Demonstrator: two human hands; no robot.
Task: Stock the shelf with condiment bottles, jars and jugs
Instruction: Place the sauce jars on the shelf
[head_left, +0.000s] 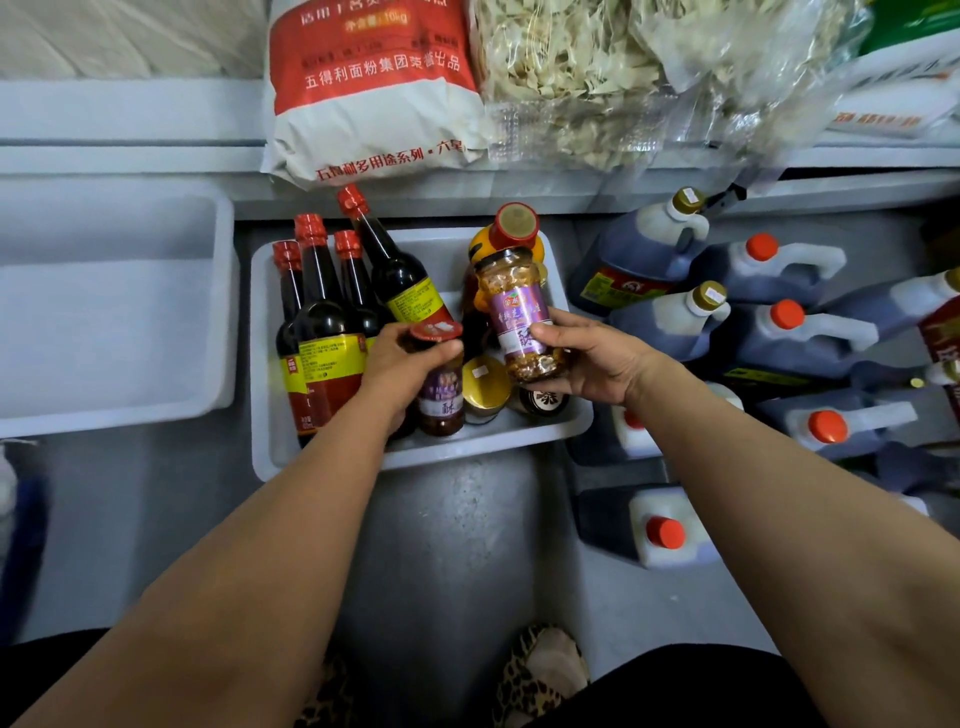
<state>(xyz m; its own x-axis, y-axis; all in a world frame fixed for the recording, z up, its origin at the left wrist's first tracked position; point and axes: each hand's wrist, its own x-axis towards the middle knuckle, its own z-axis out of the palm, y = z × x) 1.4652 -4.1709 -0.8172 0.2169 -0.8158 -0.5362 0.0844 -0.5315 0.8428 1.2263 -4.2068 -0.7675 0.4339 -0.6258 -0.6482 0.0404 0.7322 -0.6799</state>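
— What have your hands got?
— My left hand grips a red-lidded jar standing in the white tray. My right hand holds a purple-labelled jar just above that tray.
— And beyond?
— Soy bottles at the tray's left; dark jugs right of it; a flour sack behind.

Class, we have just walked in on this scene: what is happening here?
A person is taking jars out of a white tray on the floor. The right hand holds a purple-labelled jar lifted above the tray. The left hand has its grip on the red lid of a second jar standing in the tray, beside four dark bottles. Jugs stand to the right.
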